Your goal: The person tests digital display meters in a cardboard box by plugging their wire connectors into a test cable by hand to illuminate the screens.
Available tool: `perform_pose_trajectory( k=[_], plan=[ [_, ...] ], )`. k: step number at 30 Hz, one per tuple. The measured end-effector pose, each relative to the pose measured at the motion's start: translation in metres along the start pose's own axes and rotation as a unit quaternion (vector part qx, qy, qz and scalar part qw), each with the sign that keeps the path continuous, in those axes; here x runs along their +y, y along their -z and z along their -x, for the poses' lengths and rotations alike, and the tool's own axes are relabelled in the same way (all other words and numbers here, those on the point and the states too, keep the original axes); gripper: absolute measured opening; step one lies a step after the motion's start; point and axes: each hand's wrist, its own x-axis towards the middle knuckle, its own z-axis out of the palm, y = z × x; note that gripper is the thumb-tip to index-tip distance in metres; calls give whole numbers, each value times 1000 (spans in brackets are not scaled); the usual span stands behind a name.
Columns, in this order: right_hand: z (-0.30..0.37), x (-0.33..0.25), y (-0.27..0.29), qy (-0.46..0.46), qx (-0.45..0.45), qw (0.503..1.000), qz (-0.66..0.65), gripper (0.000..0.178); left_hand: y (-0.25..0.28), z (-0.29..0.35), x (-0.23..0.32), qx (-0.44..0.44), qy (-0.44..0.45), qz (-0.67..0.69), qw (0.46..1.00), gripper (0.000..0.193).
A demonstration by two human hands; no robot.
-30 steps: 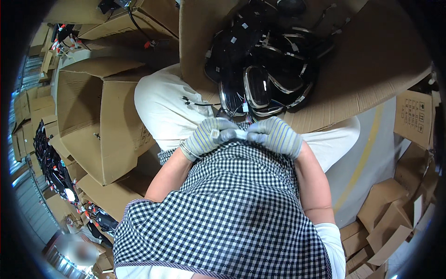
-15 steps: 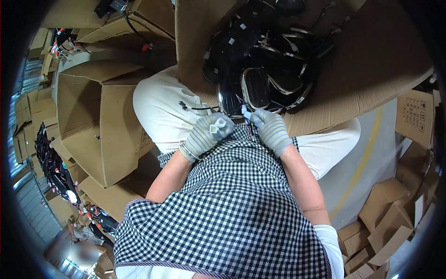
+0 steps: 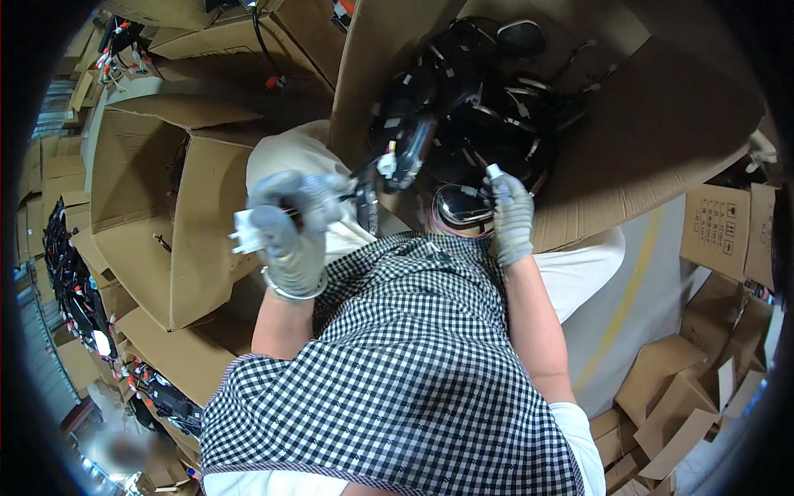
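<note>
My left hand, in a grey glove, is raised and closed around a black cable with a white plug sticking out at its left side. The cable runs up to a black part with a white connector. My right hand, also gloved, grips a small white-tipped piece at the edge of a pile of black lamp parts and wires. The pile lies in a large cardboard box in front of my lap. A round black lamp with a shiny lens sits just left of my right hand.
An open empty cardboard box stands at my left. More black wired parts lie along the far left. Flattened and small cartons are scattered at the right on a grey floor with a yellow line.
My hands were together at the box edge; my left hand has since pulled away to the left and up, drawing a cable with a white plug out. My right hand stayed at the pile.
</note>
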Motion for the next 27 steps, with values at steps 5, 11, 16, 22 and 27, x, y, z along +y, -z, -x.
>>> perform_pose_trajectory(
  k=[5, 11, 16, 22, 27],
  plan=[
    [-22, 20, -50, -127, -107, 969, -184, 20, 17, -1, 11, -12, -8, 76, 997, 46],
    [-60, -8, -112, -265, -229, 789, -505, 23, 7, 21, 21, -83, 29, 30, 996, 41],
    [-109, -29, -112, -276, -247, 785, -496, 34, -20, -4, 12, -505, 24, 261, 822, 49],
    [-112, -105, -33, 48, -29, 982, -179, 24, -8, 10, 13, -402, 1, 19, 915, 41],
    [-84, -179, -38, 211, -20, 723, 657, 23, -9, 31, -6, -369, 160, -49, 914, 30]
  ],
)
